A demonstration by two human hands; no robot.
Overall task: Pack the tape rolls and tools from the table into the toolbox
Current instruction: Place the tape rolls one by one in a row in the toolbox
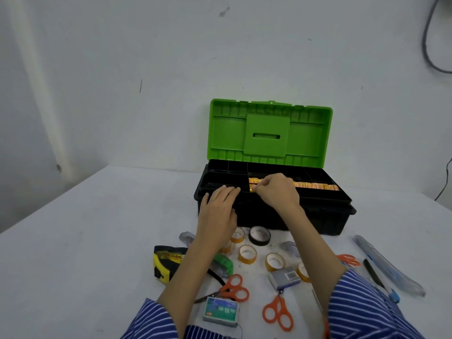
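A black toolbox point(325, 216) with a raised green lid point(269, 133) stands at the back of the table. A row of yellow tape rolls point(315, 185) lies in its tray's right compartment. My right hand point(276, 192) pinches a yellow tape roll point(252, 189) at the row's left end. My left hand point(217, 211) rests flat on the toolbox's front left rim. Loose yellow tape rolls point(247, 253) and a black tape roll point(259, 236) lie in front of the box.
On the white table point(85, 241) lie a yellow-black tape measure point(163, 263), orange scissors point(234, 288) point(278, 313), a third pair point(348, 260), staple boxes point(221, 311) point(283, 277), a green tool point(225, 264) and cutters point(386, 264) at right. Cables point(430, 45) hang on the wall.
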